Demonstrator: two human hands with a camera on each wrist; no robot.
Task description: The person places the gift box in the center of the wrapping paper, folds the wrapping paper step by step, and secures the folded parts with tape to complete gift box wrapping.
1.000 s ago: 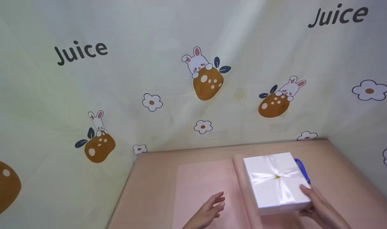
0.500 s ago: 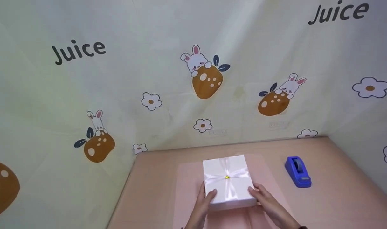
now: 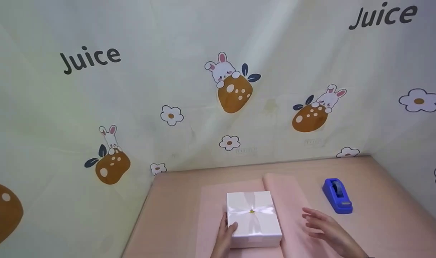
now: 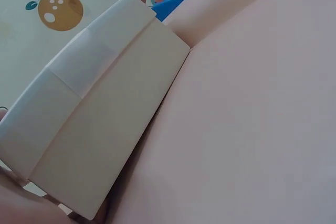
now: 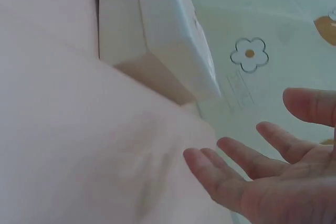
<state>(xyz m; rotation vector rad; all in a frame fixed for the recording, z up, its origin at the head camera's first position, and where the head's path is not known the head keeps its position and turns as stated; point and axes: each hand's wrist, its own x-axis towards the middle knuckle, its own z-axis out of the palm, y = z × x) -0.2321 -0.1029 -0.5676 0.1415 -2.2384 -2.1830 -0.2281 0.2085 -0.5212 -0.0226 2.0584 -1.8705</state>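
A white gift box (image 3: pixel 252 229) with a pale satin ribbon crossed on its lid and a small yellow ornament at the crossing sits on pink wrapping paper (image 3: pixel 212 200). My left hand (image 3: pixel 225 234) grips the box's left side, thumb over the lid's edge and fingers along the side wall. To the right of the box, my right hand (image 3: pixel 327 229) is apart from it, fingers spread over the paper's raised right part (image 3: pixel 287 204). In the left wrist view, the box's ribboned side (image 4: pixel 84 66) faces the camera, its lower edge close over the paper.
A blue tape dispenser (image 3: pixel 338 197) stands on the table at the right, beyond my right hand. The tan tabletop (image 3: pixel 375 193) meets a pale curtain (image 3: pixel 189 150) printed with rabbits, flowers and lettering at the back and sides.
The box has come from the right to the middle of the paper. My left hand took hold of its left side; my right hand let go and moved off to the right.
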